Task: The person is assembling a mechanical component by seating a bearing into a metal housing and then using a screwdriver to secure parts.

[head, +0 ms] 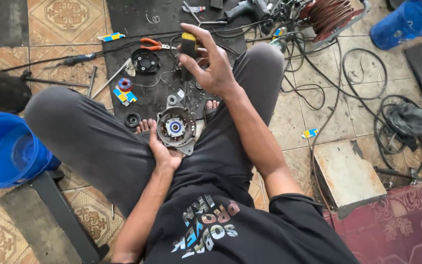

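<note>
Metal motor housing sits gripped from below in the left hand, likely heavy and rigid, best held by its rim. Right hand grasps a yellow-capped screwdriver above the black floor mat.

Blue bucket, grey trousers, orange-handled pliers, beige ornamented floor tiles.

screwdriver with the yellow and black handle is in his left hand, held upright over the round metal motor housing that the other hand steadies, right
Not quite: the head view shows the screwdriver in the right hand, not the left. Its yellow and black handle is held upright over the round metal motor housing, which the left hand steadies from below, between the person's knees.
</note>
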